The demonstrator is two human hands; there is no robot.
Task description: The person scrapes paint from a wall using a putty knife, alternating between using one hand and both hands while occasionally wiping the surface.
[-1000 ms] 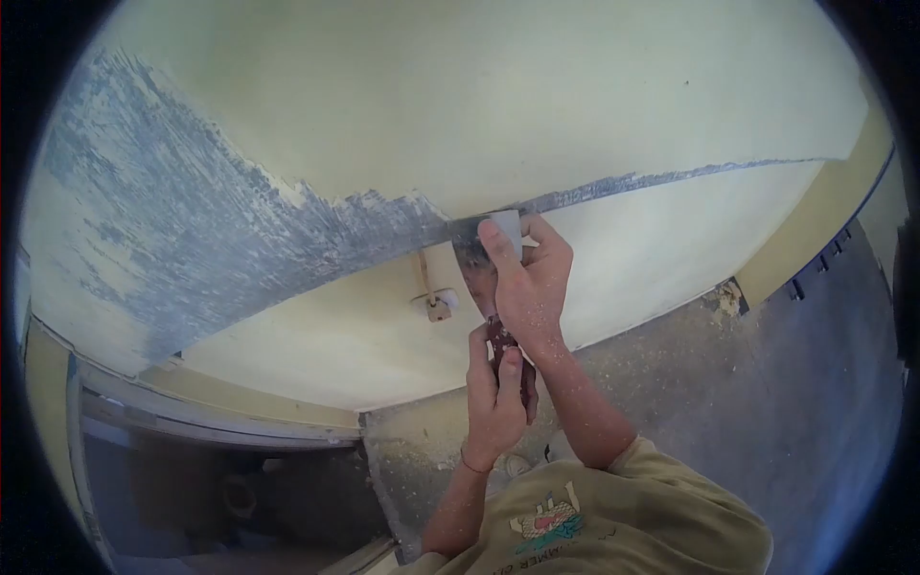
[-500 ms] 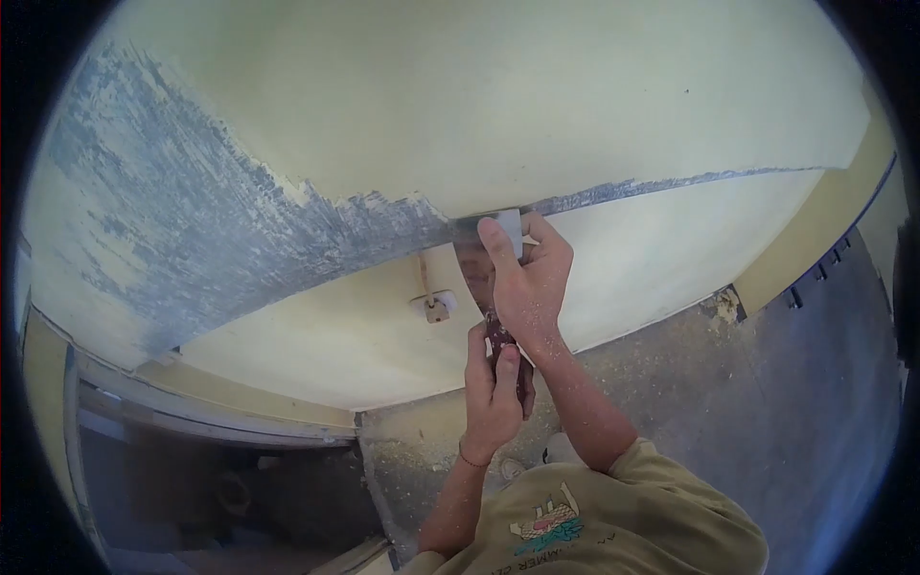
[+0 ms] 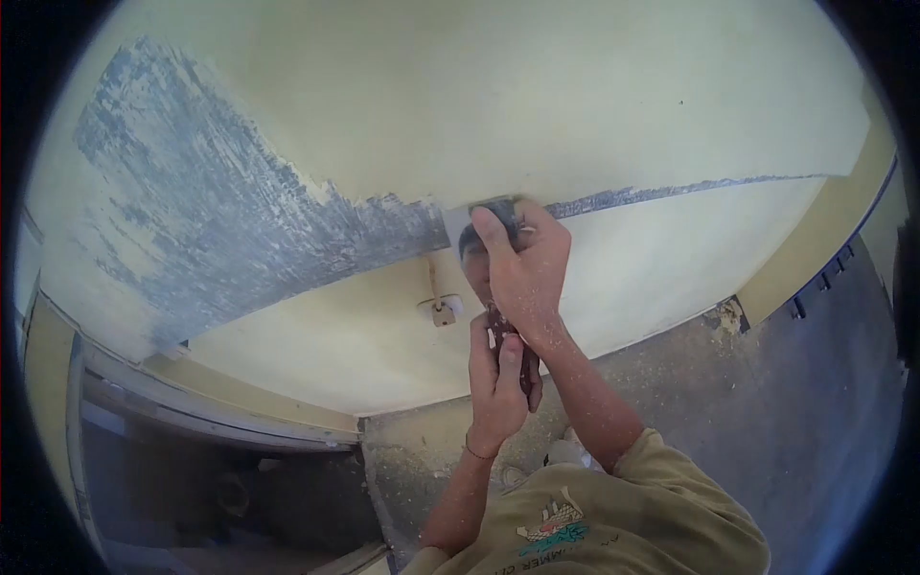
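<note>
A scraper with a wide shiny metal blade (image 3: 473,264) and a dark reddish handle (image 3: 500,331) is held against the wall. My left hand (image 3: 496,383) is wrapped round the handle, thumb along it. Higher up, my right hand (image 3: 533,273) grips the blade, its thumb on the near face and the fingers round the right side. The blade's top end meets the wall at the scraped grey band (image 3: 383,230), whose ragged upper border adjoins pale cream paint (image 3: 575,105). Pale flecks dot my right hand and forearm. The blade's far face is hidden.
Below the band, a small box-like fitting (image 3: 442,311) is mounted on the wall under a short vertical strip. Pale chips litter the grey floor (image 3: 652,383). A dark opening with a framed edge (image 3: 220,426) lies at lower left, and a dark-edged strip (image 3: 834,259) runs along the right.
The blade's upper end has shifted slightly left and up, and its tilt and reflection differ. Both hands keep their grip. The view has shifted a little.
</note>
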